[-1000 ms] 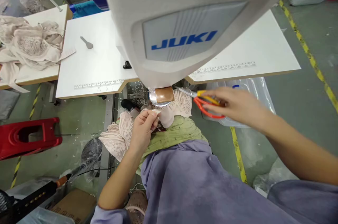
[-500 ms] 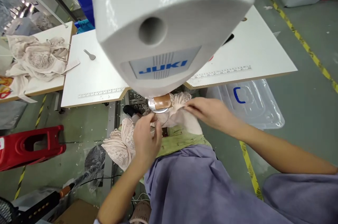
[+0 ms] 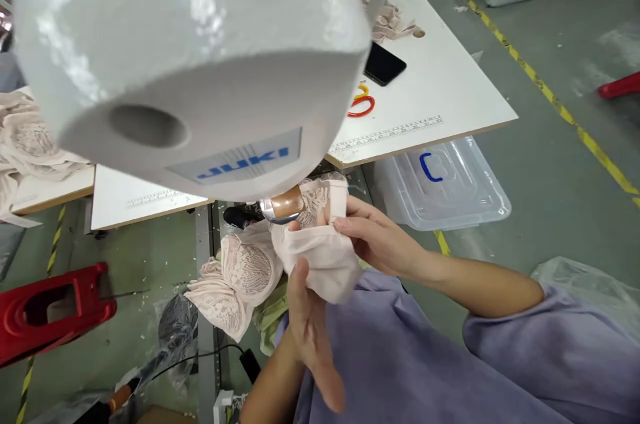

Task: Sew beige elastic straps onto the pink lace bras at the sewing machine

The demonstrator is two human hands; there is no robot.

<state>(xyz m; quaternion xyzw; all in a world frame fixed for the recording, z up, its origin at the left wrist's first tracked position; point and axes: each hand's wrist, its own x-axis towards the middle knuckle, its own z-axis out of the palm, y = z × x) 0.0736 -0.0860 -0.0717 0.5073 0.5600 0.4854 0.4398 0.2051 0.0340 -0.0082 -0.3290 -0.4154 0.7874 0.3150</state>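
The white JUKI sewing machine head [image 3: 215, 77] hangs over the middle left. Below it is the machine's rounded metal arm end with a tan cover [image 3: 286, 204]. A pale pink lace garment [image 3: 325, 261] lies against that arm end, folded over toward me. At its right side my right hand [image 3: 377, 234] pinches the garment near a short strap. My left hand [image 3: 313, 327] is under the garment's lower left side, thumb raised and apart, with some fingers hidden behind the fabric. More pale pink lace cups [image 3: 245, 271] hang to the left.
On the white tabletop [image 3: 440, 77] are a black phone [image 3: 384, 64], red and yellow scissor handles [image 3: 363, 104] and fabric pieces. A clear plastic box [image 3: 450, 187] is under its right side. A red stool [image 3: 55, 304] stands at the left; more garments [image 3: 35, 137] lie upper left.
The view has shifted right, revealing the phone and scissors. My left hand has turned and opened beneath the garment, which is now folded up with its strap showing. My right hand still grips it.
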